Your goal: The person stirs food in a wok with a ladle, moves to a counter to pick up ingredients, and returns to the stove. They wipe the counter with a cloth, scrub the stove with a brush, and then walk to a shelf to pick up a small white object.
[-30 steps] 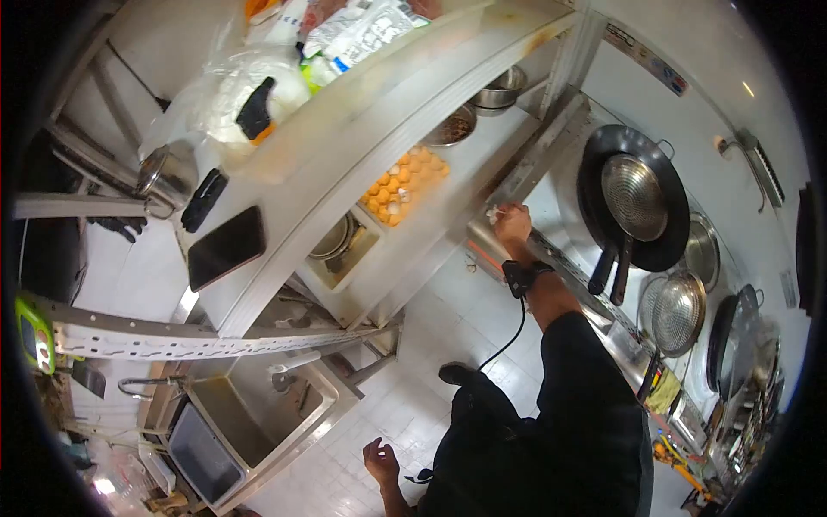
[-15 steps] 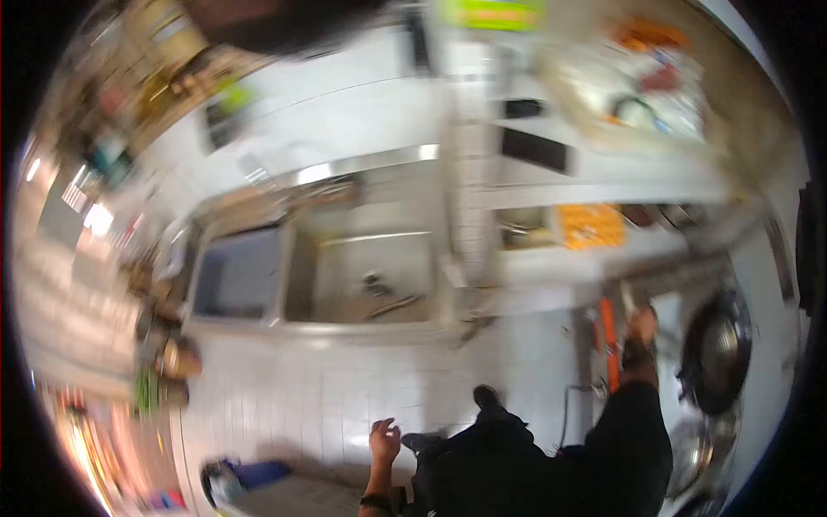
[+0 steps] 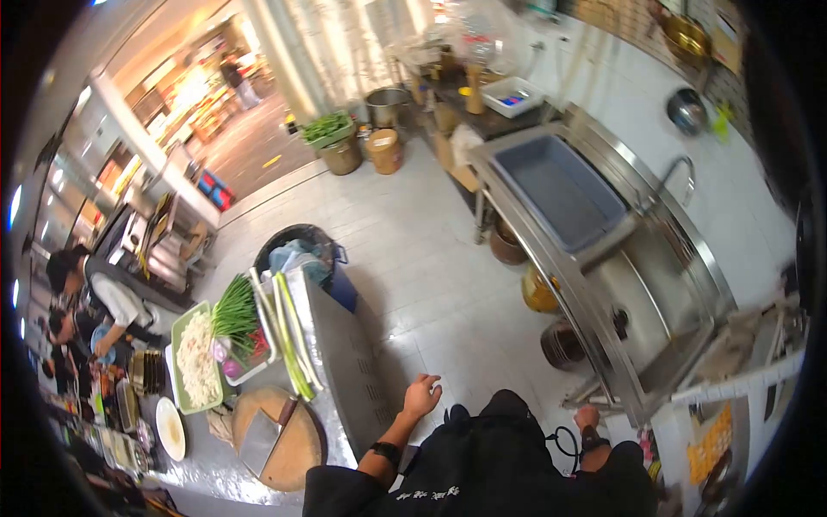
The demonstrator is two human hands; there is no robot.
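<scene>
My left hand (image 3: 422,395) hangs in the air over the floor, fingers apart and holding nothing. A dark band circles that wrist. To its left is a steel counter (image 3: 340,349), with a round wooden board (image 3: 297,452) on it. A cleaver (image 3: 262,441) lies flat on the board. My right hand (image 3: 587,418) is low by my right side, near the front leg of the steel sink (image 3: 642,297). Its fingers look curled into a loose fist, and nothing shows in them.
Spring onions (image 3: 234,310), leeks (image 3: 293,336) and a green tray (image 3: 179,392) of pale chopped food sit on the left counter. A lined bin (image 3: 340,289) stands behind it. A grey basin (image 3: 560,194) fills one sink side. People (image 3: 112,302) stand at far left.
My view has swung left from the sink and stove to the left counter and doorway. My right hand has moved away from the stove side. My left hand stays open.
</scene>
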